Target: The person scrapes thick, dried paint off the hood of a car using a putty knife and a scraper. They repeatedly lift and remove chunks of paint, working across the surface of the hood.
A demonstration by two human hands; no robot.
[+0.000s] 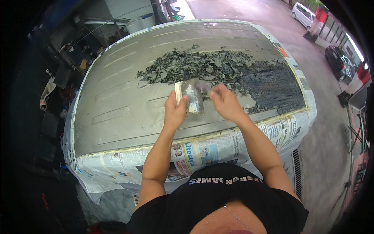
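A: Surface and room first, left to right?

B: At nine o'clock, dark workshop clutter with a pale cloth (48, 89) hanging in it. Across the middle, a broad grey roof panel (128, 132), bordered with newspaper (128, 167). At eleven, past the far edge, white tubs (147, 22). Between one and two, out on the paving, a white van (302, 15); between two and three, a dark car (338, 64). At four, a slotted grate (297, 171) in the floor.

A: And materials, textures, shapes?

B: On the left, dull, smooth, bare-looking panel, pressed into long shallow ribs (111, 115). Along the near edge, yellowish tape (105, 152) over creased paper. At twelve, a heap of curled flakes (198, 65), grey-green and ragged. Between two and three, a dark patch (272, 87), wrinkled and streaky.

A: Now each grip, and the things in hand.

B: Left grip (175, 111), near the clock's centre: pinching a flat, squarish scraper (193, 98), thumb across the face. Pale strip down one side, whitish smears on the blade. Out toward two o'clock from that grip, above the panel, just short of the flakes. Right grip (226, 104): fingers curled in around a small tool (203, 86), aimed at ten o'clock, toward the scraper. Too blurred for its shape; cannot tell whether touching the blade.
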